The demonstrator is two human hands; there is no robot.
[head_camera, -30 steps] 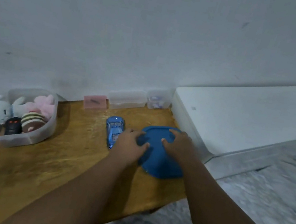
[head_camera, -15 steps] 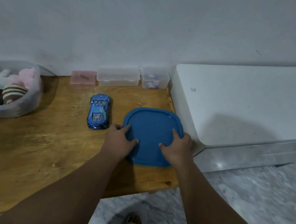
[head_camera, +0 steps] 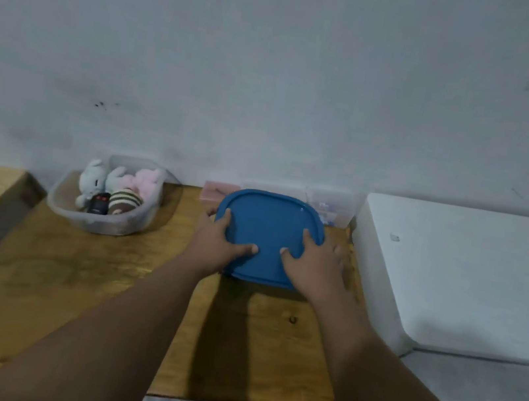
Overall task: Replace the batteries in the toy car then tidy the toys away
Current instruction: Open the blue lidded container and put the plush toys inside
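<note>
At the far left of the wooden bench (head_camera: pixel 71 273), against the wall, sits one clear plastic tub (head_camera: pixel 97 219) holding three soft toys: a white plush rabbit (head_camera: pixel 91 178), a pink plush (head_camera: pixel 143 179) and a brown striped plush (head_camera: pixel 124 202), with one black remote control (head_camera: pixel 99 202) lying between the white and the striped ones. My left hand (head_camera: pixel 214 244) grips the left edge of the blue lid (head_camera: pixel 268 232), thumb stretched across its top and the other fingers curled round the rim. The lid is lifted off the bench and tilted toward me, its shadow falling on the wood below; it is nearly square with rounded corners, so I can name no long axis. My right hand (head_camera: pixel 315 264) clasps the right edge the same way, thumb on top. Behind the lid, along the wall, stand one pink box (head_camera: pixel 214 190) and a clear small box (head_camera: pixel 331 205). I cannot see the toy car; the lid covers that part of the bench. At the right lies a white slab (head_camera: pixel 469 278).
</note>
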